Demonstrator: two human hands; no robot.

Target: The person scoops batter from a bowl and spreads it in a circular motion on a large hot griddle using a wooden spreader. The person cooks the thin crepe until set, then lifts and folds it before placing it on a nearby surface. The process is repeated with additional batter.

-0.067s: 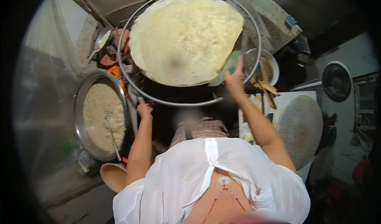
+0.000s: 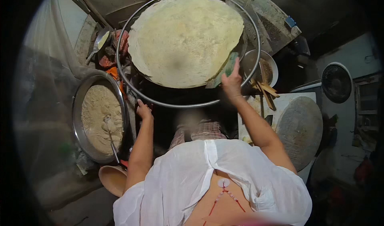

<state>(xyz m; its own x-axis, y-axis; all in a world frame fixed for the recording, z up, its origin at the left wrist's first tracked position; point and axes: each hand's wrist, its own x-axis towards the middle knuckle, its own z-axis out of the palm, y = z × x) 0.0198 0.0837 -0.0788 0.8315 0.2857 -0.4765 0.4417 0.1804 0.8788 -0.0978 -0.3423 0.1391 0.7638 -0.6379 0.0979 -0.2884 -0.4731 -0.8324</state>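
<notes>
A large, thin, pale round of batter or flatbread (image 2: pixel 186 40) lies on a dark round griddle, with a metal ring (image 2: pixel 176 104) around it. My right hand (image 2: pixel 232 84) grips a flat green scraper (image 2: pixel 229 68), whose blade lies along the round's lower right edge. Just outside the ring, at its lower left, is my left hand (image 2: pixel 144 110), holding nothing that I can see, one finger stretched toward the rim. Beside it on the left stands a wide metal basin (image 2: pixel 76 118) of thick beige batter (image 2: pixel 100 114), with a metal ladle (image 2: pixel 112 140) resting in it.
A metal bowl (image 2: pixel 274 64) and wooden sticks (image 2: pixel 267 90) sit right of the ring. Further right are a round grey board (image 2: pixel 300 134) and a fan (image 2: pixel 337 82). A brown bowl (image 2: pixel 108 177) is below the basin; a pan (image 2: pixel 98 44) lies at the upper left.
My right hand and the scraper have shifted slightly left and nearer along the round's edge. My left hand stays beside the ring. The whole view has shifted a little.
</notes>
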